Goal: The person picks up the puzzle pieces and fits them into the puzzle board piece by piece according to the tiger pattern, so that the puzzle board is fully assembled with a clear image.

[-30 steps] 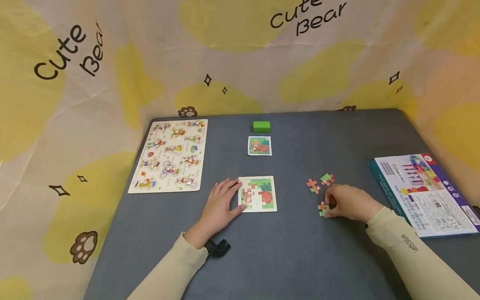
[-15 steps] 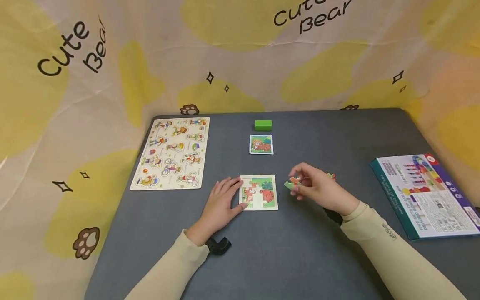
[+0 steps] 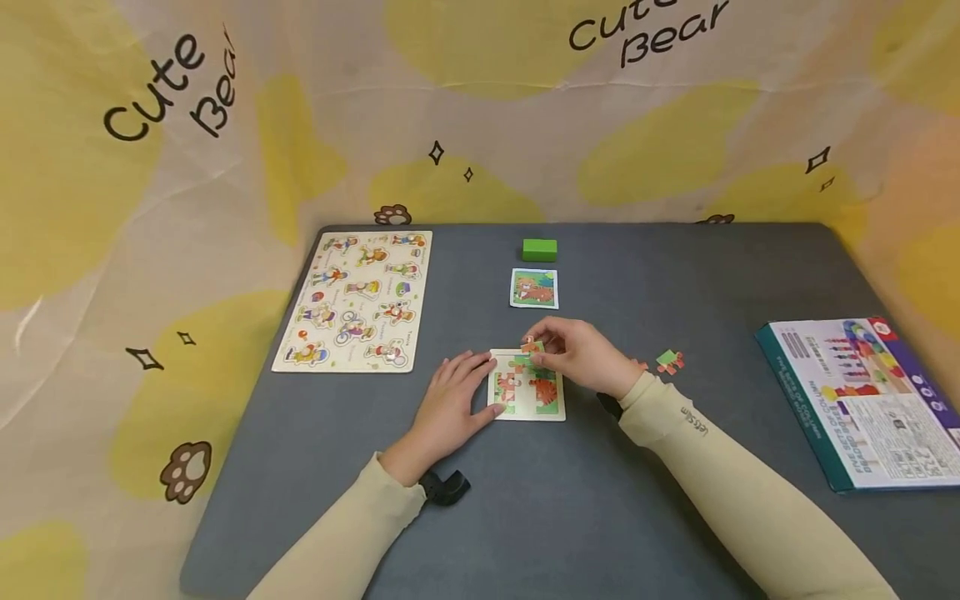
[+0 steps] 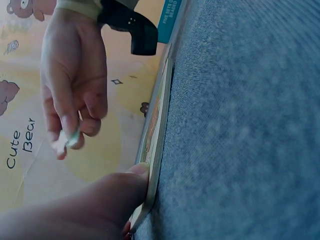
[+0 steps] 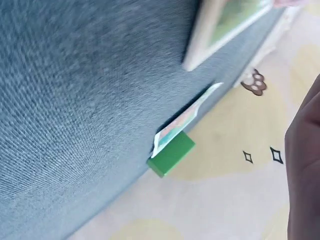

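The right hand [image 3: 588, 357] has travelled leftward from beside the frame, bringing a small orange-and-green jigsaw piece [image 3: 532, 347] over the upper edge of the square, white-rimmed, partly filled puzzle board [image 3: 526, 403]. Its thumb and fingers pinch that piece, raised above the board. The left hand [image 3: 448, 406] lies with fingers extended and slightly spread, fingertips and thumb touching the board's left side. Loose orange-and-green jigsaw pieces [image 3: 670, 361] lie on the dark grey tabletop [image 3: 540, 517], right of the board.

The dark grey tabletop [image 3: 495, 517] carries a figure board [image 3: 351, 304], a green block [image 3: 540, 250], a tiger card [image 3: 535, 290], a puzzle tray [image 3: 527, 402], a flat box [image 3: 873, 408] and loose puzzle pieces [image 3: 668, 360], one seemingly mostly hidden.
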The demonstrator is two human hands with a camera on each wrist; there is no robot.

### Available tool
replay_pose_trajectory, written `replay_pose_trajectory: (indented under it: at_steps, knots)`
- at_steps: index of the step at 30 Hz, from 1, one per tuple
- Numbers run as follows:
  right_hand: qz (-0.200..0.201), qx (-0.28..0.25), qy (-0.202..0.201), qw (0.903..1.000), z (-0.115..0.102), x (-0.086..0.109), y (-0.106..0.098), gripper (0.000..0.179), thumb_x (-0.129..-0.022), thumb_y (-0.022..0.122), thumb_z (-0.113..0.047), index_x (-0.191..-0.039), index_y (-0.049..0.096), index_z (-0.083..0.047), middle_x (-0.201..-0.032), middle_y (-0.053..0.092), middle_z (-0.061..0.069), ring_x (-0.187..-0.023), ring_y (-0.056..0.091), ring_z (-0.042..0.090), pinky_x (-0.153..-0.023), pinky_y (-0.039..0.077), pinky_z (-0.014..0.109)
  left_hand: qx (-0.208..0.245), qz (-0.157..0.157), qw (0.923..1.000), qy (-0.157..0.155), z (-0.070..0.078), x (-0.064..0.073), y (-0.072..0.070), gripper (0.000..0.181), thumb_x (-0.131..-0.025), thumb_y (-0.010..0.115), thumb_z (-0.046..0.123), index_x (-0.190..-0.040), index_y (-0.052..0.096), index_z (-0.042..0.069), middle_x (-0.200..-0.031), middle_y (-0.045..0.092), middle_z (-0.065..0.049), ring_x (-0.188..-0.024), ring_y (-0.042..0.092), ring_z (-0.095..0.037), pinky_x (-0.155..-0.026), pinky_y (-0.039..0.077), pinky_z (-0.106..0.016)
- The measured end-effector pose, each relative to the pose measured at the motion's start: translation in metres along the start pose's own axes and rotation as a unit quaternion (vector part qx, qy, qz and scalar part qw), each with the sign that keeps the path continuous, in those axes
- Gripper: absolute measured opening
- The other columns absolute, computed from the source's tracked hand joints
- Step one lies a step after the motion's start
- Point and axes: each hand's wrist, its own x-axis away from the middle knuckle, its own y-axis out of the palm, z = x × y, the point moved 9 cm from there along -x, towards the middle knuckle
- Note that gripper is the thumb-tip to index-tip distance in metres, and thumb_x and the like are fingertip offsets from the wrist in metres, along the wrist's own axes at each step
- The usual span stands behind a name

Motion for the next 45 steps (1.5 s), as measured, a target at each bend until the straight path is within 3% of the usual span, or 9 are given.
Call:
replay_pose_trajectory:
  at_steps: [8, 19, 27, 30, 34, 40, 43, 45]
  knots:
    - [-0.014, 0.042, -0.015, 0.9989, -0.003, -0.016, 0.010, 0.022, -0.097, 0.075, -0.005, -0.118, 0.079, -0.008, -0.102, 0.073, 0.003, -0.083, 0.058, 0.020, -0.074, 0.052, 0.034, 0.002, 0.008, 1.0000, -0.001, 0.001, -0.001, -0.003, 0.072, -0.095, 0.080, 0.035, -0.155, 0.051, 0.008, -0.161, 0.045, -0.008, -0.154, 0.030, -0.032, -0.127, 0.016, -0.056]
    - [-0.056, 0.054, 0.041, 0.9961, 0.007, -0.046, 0.030, 0.012, -0.091, 0.082, -0.008, -0.103, 0.078, -0.011, -0.089, 0.071, -0.001, -0.082, 0.064, 0.016, -0.075, 0.056, 0.030, 0.015, 0.016, 0.9997, -0.009, 0.001, -0.001, -0.004, 0.075, -0.093, 0.081, 0.035, -0.154, 0.050, 0.005, -0.161, 0.045, -0.009, -0.153, 0.031, -0.033, -0.127, 0.017, -0.056]
    - [-0.095, 0.134, 0.010, 0.9864, 0.006, -0.055, 0.049, 0.018, -0.092, 0.082, -0.009, -0.111, 0.081, -0.009, -0.098, 0.070, 0.000, -0.090, 0.063, 0.018, -0.085, 0.056, 0.034, 0.020, 0.010, 0.9997, -0.008, 0.000, 0.000, -0.003, 0.075, -0.093, 0.081, 0.035, -0.155, 0.050, 0.005, -0.162, 0.044, -0.009, -0.154, 0.030, -0.032, -0.128, 0.015, -0.054]
    - [-0.081, 0.171, 0.001, 0.9819, 0.004, -0.053, 0.051, 0.022, -0.092, 0.083, -0.012, -0.114, 0.081, -0.009, -0.099, 0.066, 0.001, -0.091, 0.063, 0.019, -0.086, 0.056, 0.035, 0.018, 0.010, 0.9997, -0.008, 0.000, 0.000, -0.003, 0.076, -0.093, 0.081, 0.035, -0.155, 0.050, 0.005, -0.161, 0.044, -0.010, -0.154, 0.030, -0.032, -0.127, 0.016, -0.054]
    - [-0.030, 0.230, -0.021, 0.9725, -0.003, -0.047, 0.048, 0.016, -0.090, 0.085, -0.016, -0.106, 0.083, -0.011, -0.094, 0.067, -0.001, -0.087, 0.064, 0.019, -0.083, 0.056, 0.037, 0.016, 0.014, 0.9998, -0.005, 0.002, -0.002, -0.004, 0.075, -0.093, 0.081, 0.034, -0.155, 0.050, 0.004, -0.161, 0.045, -0.010, -0.154, 0.031, -0.033, -0.127, 0.016, -0.055]
    - [0.030, 0.323, -0.081, 0.9426, -0.016, -0.030, 0.049, 0.009, -0.091, 0.084, -0.019, -0.099, 0.085, -0.015, -0.093, 0.068, 0.000, -0.086, 0.061, 0.021, -0.075, 0.050, 0.040, 0.014, 0.014, 0.9998, -0.007, 0.002, -0.003, -0.006, 0.075, -0.093, 0.081, 0.035, -0.154, 0.050, 0.004, -0.161, 0.045, -0.010, -0.154, 0.031, -0.033, -0.127, 0.016, -0.055]
    - [0.052, 0.326, -0.085, 0.9401, -0.014, -0.019, 0.037, 0.011, -0.091, 0.085, -0.019, -0.100, 0.084, -0.014, -0.098, 0.070, 0.003, -0.091, 0.064, 0.023, -0.080, 0.053, 0.044, 0.010, 0.012, 0.9998, -0.009, 0.001, -0.002, -0.004, 0.075, -0.093, 0.081, 0.036, -0.154, 0.050, 0.004, -0.161, 0.045, -0.010, -0.153, 0.031, -0.033, -0.127, 0.017, -0.055]
    - [0.066, 0.320, -0.070, 0.9424, -0.008, -0.008, 0.018, 0.011, -0.090, 0.086, -0.018, -0.099, 0.083, -0.012, -0.097, 0.071, 0.004, -0.091, 0.067, 0.025, -0.082, 0.054, 0.048, 0.008, 0.010, 0.9999, -0.010, 0.001, -0.001, -0.002, 0.075, -0.093, 0.081, 0.036, -0.154, 0.050, 0.004, -0.160, 0.045, -0.011, -0.153, 0.032, -0.034, -0.127, 0.018, -0.056]
